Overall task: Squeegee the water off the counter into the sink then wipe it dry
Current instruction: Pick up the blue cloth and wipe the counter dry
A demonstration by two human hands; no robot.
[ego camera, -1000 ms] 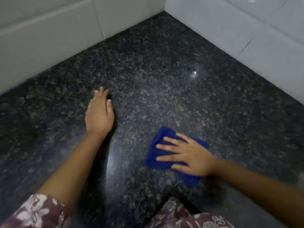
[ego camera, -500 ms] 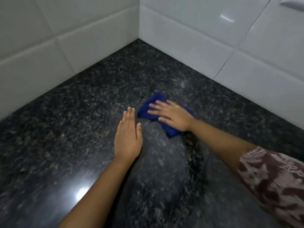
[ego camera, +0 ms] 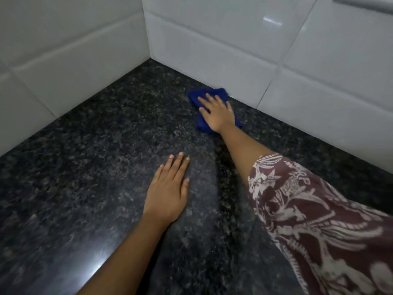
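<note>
A folded blue cloth lies on the dark speckled granite counter, close to the foot of the right-hand tiled wall. My right hand presses flat on the cloth with its fingers straight and spread, arm stretched far out. My left hand rests flat on the bare counter nearer to me, fingers straight and together. No squeegee or sink is in view.
White tiled walls meet in a corner at the back of the counter. A metal bar shows at the top right on the wall. A glare patch shines on the counter at the lower left.
My right hand has pushed the blue cloth away from me, up to the foot of the right wall. The left hand has stayed flat on the counter.
</note>
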